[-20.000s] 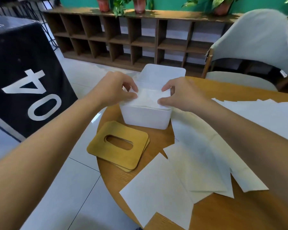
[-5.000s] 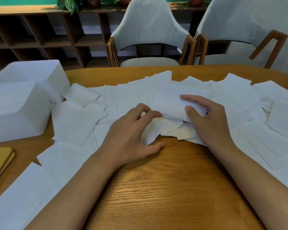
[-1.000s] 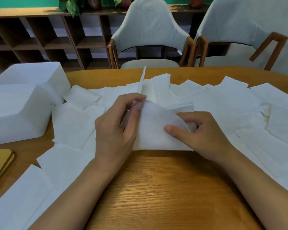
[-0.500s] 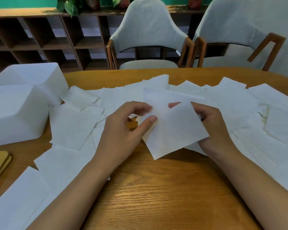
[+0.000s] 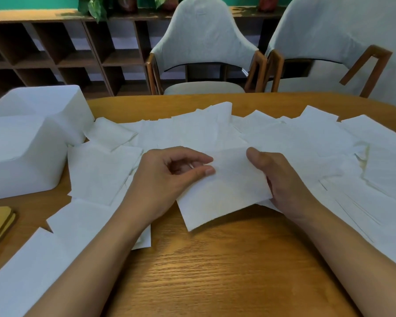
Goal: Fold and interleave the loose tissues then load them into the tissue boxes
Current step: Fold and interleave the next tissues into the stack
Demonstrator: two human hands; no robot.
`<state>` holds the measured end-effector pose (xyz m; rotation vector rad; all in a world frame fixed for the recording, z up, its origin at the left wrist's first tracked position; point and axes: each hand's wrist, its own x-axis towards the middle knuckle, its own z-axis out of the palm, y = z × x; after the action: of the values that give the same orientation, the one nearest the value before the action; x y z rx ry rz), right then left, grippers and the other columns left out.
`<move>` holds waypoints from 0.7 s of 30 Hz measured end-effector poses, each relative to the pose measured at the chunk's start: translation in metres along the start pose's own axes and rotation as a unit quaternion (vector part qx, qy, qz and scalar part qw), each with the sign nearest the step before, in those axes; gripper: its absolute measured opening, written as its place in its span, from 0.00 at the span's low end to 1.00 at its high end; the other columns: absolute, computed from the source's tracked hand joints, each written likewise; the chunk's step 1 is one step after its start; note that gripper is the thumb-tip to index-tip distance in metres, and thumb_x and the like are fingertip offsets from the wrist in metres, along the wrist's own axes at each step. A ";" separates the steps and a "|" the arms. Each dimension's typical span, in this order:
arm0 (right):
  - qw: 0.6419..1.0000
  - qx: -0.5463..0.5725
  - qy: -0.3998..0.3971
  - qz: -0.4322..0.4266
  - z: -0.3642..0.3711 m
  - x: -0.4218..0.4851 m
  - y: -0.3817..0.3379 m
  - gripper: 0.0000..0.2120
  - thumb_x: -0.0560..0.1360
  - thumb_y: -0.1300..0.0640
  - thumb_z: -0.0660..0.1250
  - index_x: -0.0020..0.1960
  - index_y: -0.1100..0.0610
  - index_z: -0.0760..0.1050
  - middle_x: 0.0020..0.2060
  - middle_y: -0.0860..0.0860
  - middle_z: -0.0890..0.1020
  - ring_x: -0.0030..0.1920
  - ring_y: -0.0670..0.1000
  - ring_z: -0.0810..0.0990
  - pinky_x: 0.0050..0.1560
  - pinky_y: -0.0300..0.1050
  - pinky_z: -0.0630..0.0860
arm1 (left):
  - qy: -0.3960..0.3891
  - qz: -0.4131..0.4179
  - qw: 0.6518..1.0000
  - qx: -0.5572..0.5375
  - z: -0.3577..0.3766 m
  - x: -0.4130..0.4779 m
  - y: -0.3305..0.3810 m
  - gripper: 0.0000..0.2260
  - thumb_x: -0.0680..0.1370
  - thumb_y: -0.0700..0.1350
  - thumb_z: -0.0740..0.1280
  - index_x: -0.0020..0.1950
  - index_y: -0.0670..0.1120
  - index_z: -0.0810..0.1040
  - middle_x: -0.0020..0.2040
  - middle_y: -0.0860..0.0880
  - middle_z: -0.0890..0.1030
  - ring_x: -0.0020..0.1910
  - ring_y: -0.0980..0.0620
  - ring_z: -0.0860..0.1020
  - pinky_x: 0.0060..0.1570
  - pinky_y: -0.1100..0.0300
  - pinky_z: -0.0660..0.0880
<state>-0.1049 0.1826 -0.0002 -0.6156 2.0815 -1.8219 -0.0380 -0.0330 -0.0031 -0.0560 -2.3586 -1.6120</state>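
Both bare forearms reach forward and angle in toward each other, wrists fairly straight. The left hand (image 5: pixel 167 179) has its back turned up, fingers curled, with the thumb tip and forefinger tip meeting in a pinch on one edge of a tissue (image 5: pixel 226 193). The right hand (image 5: pixel 284 181) sits just across from it, thumb laid on top of the same sheet and its other fingers tucked out of sight beneath.
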 end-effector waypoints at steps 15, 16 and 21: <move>0.990 -0.126 -0.018 -0.065 0.005 0.002 0.010 0.31 0.75 0.43 0.69 0.71 0.26 0.58 0.70 0.25 0.61 0.72 0.43 0.67 0.69 0.51 0.75 | 0.046 0.002 0.997 0.063 0.001 0.000 -0.008 0.06 0.73 0.51 0.79 0.49 0.55 0.88 0.43 0.59 0.85 0.45 0.56 0.81 0.41 0.71 0.73; 0.991 -0.117 -0.022 -0.067 0.005 0.001 0.009 0.31 0.76 0.45 0.70 0.71 0.26 0.58 0.71 0.26 0.61 0.72 0.46 0.68 0.66 0.53 0.77 | 0.058 0.007 0.996 0.068 0.002 0.000 -0.009 0.05 0.73 0.51 0.79 0.49 0.55 0.88 0.43 0.60 0.85 0.47 0.58 0.81 0.42 0.72 0.72; 0.986 -0.138 0.015 -0.089 0.003 0.005 0.011 0.32 0.74 0.45 0.69 0.71 0.25 0.58 0.73 0.26 0.59 0.76 0.42 0.60 0.75 0.56 0.67 | 0.091 0.038 0.989 0.108 0.011 0.000 -0.009 0.09 0.78 0.55 0.73 0.57 0.56 0.85 0.55 0.60 0.82 0.56 0.62 0.79 0.49 0.74 0.71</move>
<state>-0.1087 0.1789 -0.0117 -0.8731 2.3893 -1.6511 -0.0420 -0.0261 -0.0150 0.0449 -2.3423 -1.2628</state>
